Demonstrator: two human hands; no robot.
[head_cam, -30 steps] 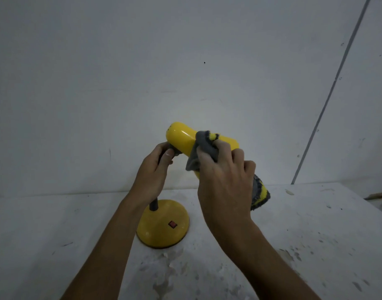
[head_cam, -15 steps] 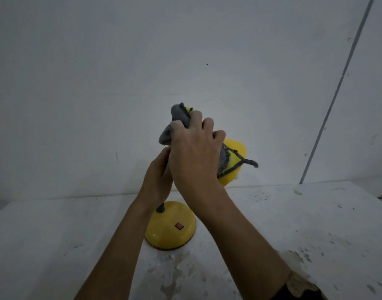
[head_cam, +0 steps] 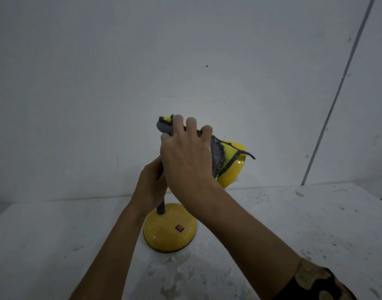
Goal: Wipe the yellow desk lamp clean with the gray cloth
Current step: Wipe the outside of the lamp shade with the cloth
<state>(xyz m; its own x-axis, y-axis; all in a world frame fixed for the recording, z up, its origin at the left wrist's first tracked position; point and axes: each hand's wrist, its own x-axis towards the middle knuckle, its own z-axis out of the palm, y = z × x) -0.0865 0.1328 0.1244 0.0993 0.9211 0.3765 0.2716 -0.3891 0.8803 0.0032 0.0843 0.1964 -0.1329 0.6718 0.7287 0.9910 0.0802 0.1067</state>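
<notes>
The yellow desk lamp stands on a white table, its round base [head_cam: 169, 231] bearing a red switch. A dark stem rises from the base. My left hand [head_cam: 150, 187] grips the stem just under the lamp head. The yellow lamp head [head_cam: 234, 169] tilts down to the right and is mostly hidden. My right hand [head_cam: 185, 156] presses the gray cloth [head_cam: 217, 155], which has yellow patches, over the top of the head. One cloth corner sticks out to the right.
The white table [head_cam: 294, 224] is speckled with dark marks and worn patches near its front. A plain white wall rises right behind the lamp, with a thin gray conduit [head_cam: 335, 98] running diagonally at the right. A small pale chip [head_cam: 299, 193] lies at the table's back right.
My right hand with the cloth slid from the middle of the lamp head up to its left end and stays there. The lamp head has swung from pointing lower right outward to hanging behind my hand.
</notes>
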